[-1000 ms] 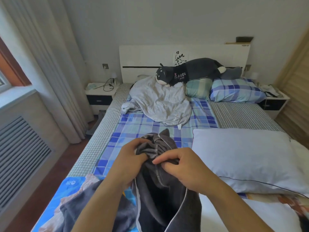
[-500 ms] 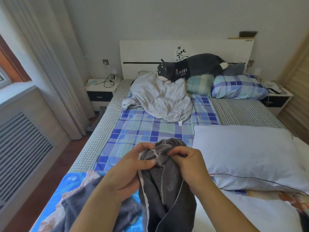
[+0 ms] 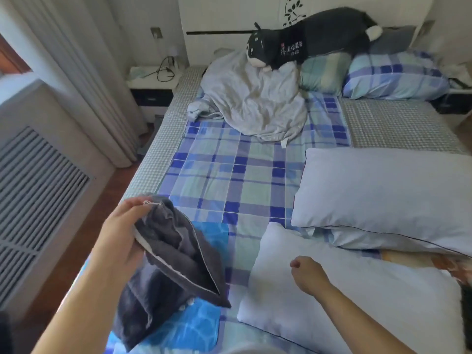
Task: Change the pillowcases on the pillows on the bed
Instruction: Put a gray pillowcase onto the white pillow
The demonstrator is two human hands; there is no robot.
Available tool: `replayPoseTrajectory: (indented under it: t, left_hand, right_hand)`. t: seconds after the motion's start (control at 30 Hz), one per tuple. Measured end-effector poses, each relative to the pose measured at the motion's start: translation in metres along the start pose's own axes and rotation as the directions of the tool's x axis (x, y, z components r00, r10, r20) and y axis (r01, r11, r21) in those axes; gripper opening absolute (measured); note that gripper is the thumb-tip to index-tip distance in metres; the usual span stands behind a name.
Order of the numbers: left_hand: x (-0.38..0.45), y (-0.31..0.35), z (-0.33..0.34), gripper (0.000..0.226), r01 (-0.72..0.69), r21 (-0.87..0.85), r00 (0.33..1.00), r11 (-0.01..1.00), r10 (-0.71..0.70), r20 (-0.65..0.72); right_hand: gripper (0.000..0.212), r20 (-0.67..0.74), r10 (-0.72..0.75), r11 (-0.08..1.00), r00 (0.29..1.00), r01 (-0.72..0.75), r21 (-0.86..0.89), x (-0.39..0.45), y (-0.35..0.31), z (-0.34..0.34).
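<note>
My left hand [image 3: 120,236] grips a bunched dark grey pillowcase [image 3: 173,261] by its white-trimmed opening, held over the bed's near left side. My right hand [image 3: 306,275] hovers with curled fingers over a bare white pillow [image 3: 332,310] at the near right and holds nothing. A second bare white pillow [image 3: 388,198] lies just beyond it. At the headboard rest a blue plaid pillow [image 3: 396,77] and a green plaid pillow [image 3: 321,72].
A crumpled pale grey cover [image 3: 252,103] lies near the head of the plaid bed sheet [image 3: 229,172], with a dark plush cat [image 3: 311,39] on the pillows. A nightstand [image 3: 153,83] stands at the left, and curtains [image 3: 76,72] and a radiator grille [image 3: 33,195] beside it.
My right hand let go of the grey pillowcase and moved right over the near white pillow. My left hand carried the pillowcase down and left. The view tilted down toward the bed.
</note>
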State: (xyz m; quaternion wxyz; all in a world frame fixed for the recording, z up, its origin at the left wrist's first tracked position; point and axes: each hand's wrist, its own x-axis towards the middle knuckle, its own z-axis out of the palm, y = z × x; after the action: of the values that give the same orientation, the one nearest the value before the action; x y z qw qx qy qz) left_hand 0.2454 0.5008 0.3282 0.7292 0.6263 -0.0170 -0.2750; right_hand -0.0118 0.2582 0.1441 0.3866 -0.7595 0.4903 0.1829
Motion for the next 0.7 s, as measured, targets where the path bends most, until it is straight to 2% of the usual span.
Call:
replayPoseTrajectory:
  t: [0.13, 0.27, 0.33, 0.43, 0.5, 0.63, 0.7]
  left_hand:
    - [-0.003, -0.060, 0.010, 0.015, 0.151, 0.116, 0.985, 0.982, -0.140, -0.097]
    - [0.000, -0.112, -0.003, 0.015, 0.240, 0.100, 0.941, 0.966, -0.206, -0.268]
    - [0.003, -0.130, -0.009, 0.015, 0.273, 0.096, 0.920, 0.957, -0.231, -0.316]
    - [0.004, -0.151, -0.017, 0.014, 0.313, 0.107, 0.886, 0.944, -0.250, -0.390]
    - [0.002, -0.160, -0.020, 0.013, 0.318, 0.089, 0.875, 0.944, -0.256, -0.411]
    - [0.001, -0.172, -0.022, 0.012, 0.346, 0.044, 0.866, 0.937, -0.301, -0.399]
    - [0.005, -0.173, -0.023, 0.013, 0.351, 0.048, 0.873, 0.935, -0.309, -0.377]
  right_hand:
    - [0.034, 0.061, 0.015, 0.987, 0.998, -0.005, -0.162, 0.052, -0.011, 0.021]
    - [0.041, -0.038, -0.041, 0.971, 0.998, 0.031, -0.235, 0.123, -0.052, 0.041]
    - [0.053, -0.046, 0.048, 0.962, 0.998, -0.058, -0.268, 0.158, -0.063, 0.063]
    - [0.093, -0.031, 0.317, 0.885, 0.948, -0.307, -0.349, 0.194, -0.056, 0.108]
    - [0.104, -0.029, 0.344, 0.838, 0.938, -0.321, -0.442, 0.203, -0.048, 0.140]
    - [0.074, -0.135, 0.189, 0.825, 0.973, -0.232, -0.515, 0.197, -0.030, 0.166]
    - [0.075, -0.147, 0.102, 0.801, 0.984, -0.169, -0.575, 0.181, -0.020, 0.158]
